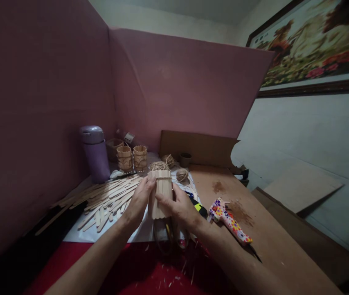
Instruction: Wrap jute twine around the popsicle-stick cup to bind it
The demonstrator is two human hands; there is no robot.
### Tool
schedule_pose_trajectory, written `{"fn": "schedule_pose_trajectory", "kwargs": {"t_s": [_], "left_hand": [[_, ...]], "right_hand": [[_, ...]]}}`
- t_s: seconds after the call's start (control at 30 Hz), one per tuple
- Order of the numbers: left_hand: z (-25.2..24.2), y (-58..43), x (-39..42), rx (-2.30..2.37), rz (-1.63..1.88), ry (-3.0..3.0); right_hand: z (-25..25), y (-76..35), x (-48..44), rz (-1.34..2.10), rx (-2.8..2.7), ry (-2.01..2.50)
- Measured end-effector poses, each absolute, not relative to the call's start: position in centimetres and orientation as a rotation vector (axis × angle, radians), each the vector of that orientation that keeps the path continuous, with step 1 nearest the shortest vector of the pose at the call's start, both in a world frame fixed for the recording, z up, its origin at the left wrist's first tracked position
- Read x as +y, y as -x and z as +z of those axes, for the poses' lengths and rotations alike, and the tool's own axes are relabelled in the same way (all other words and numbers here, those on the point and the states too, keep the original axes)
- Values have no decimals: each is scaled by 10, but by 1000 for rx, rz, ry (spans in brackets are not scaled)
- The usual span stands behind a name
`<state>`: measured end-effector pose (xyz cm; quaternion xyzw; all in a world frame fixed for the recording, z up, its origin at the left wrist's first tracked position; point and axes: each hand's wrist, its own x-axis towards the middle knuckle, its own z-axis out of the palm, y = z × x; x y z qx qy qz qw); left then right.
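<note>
Between my two hands is a craft-stick cup [162,200] made of pale sticks set side by side, with a thin band of twine near its upper end. My left hand [143,194] grips its left side, thumb near the twine. On the other side my right hand [180,203] is wrapped round it, thumb lying across the sticks. Just behind the cup sits a loose heap of twine [158,165]. A twine ball [182,175] lies to the right of it. Under my hands hang dark loops [168,233], partly hidden.
Many loose craft sticks [109,200] spread over white paper at left. Two decorated stick cups [132,159] and a purple bottle [96,155] stand behind them. A flower-patterned glue gun [229,219] lies on the brown board [272,237] at right, near a yellow-and-black tool [199,208].
</note>
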<state>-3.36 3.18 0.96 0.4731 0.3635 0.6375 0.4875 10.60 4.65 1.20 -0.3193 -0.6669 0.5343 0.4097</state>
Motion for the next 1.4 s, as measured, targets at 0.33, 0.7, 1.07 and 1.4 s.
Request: {"fn": "schedule_pose_trajectory", "kwargs": {"t_s": [0.33,0.7,1.07,1.4], "left_hand": [[14,31,28,894,1510,-1058],[11,34,28,905,1569,-1123],[11,31,23,1003,1645,-1383],[10,31,23,1035,1628,-1436]], "right_hand": [[5,-115,46,1302,-1709,873],[6,-116,45,1319,-1687,667],[4,-115,44,1379,-1640,498],[0,-115,45,1460,-1580,531]]}}
